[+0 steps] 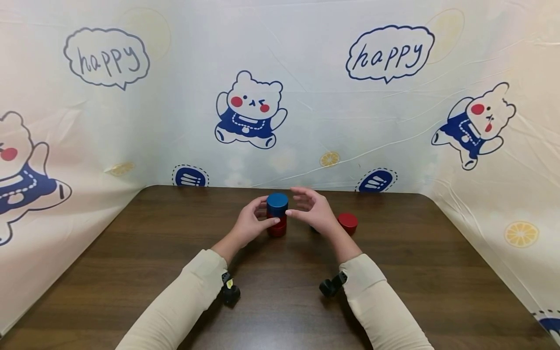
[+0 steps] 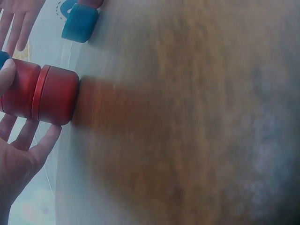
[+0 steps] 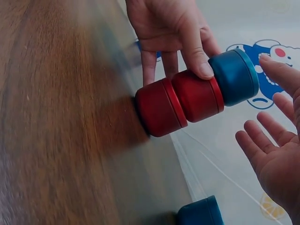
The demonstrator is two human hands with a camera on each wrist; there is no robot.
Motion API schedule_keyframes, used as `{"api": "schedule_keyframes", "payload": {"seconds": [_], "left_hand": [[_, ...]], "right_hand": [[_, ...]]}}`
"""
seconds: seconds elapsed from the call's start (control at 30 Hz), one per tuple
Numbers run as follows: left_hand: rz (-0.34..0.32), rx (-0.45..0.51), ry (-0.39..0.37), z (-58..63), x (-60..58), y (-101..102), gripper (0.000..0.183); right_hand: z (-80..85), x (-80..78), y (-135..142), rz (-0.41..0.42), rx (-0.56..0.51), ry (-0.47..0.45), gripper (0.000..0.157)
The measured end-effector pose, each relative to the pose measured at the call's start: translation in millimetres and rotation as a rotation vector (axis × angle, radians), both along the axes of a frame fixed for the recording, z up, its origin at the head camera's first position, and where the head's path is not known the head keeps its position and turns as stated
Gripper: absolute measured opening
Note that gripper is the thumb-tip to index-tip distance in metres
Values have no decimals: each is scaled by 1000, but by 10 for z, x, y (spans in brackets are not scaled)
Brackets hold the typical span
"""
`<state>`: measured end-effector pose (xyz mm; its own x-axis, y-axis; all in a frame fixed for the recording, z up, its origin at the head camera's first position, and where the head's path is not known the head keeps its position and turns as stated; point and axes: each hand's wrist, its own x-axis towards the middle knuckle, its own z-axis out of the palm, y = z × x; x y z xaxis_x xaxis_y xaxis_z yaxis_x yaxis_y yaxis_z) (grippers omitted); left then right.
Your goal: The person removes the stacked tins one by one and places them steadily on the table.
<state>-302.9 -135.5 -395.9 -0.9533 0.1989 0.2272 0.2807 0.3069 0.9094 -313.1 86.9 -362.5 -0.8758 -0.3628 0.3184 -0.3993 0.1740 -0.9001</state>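
Left hand (image 1: pixel 250 225): thumb and fingers pinching the middle red tin (image 2: pixel 24 89)
Right hand (image 1: pixel 317 212): fingers spread, gripping nothing; thumb tip just beside the top blue tin (image 1: pixel 277 204)
Three-tin stack (image 3: pixel 199 97): upright on the wooden table (image 1: pixel 280 306); bottom red tin (image 3: pixel 159 108) beneath
Handling: probably light, stiff, slippery; best gripped round the sides
Right of stack: second blue tin (image 3: pixel 199 213); loose red tin (image 1: pixel 347 223)

Lower red canister (image 1: pixel 277 230): round, rimmed, upright on bench (image 1: pixel 280 306) | Middle red canister (image 3: pixel 197 101): matching, stacked directly above | Blue canister (image 1: pixel 277 204): cylindrical, metallic sheen, upright, topmost
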Motion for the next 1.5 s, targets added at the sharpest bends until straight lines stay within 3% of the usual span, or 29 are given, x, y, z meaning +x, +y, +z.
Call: {"api": "schedule_keyframes", "payload": {"seconds": [0.2,1.03,1.5], "left_hand": [[6,0,-7,-39,-43,-7,64],[7,2,22,-41,-54,11,62],[9,11,-24,-42,-49,-18,69]], "right_hand": [[-18,-14,-45,18,-1,-38,61],[-110,-28,-224,-52,5,-54,61],[-124,-15,-209,-100,-1,-69,55]]}}
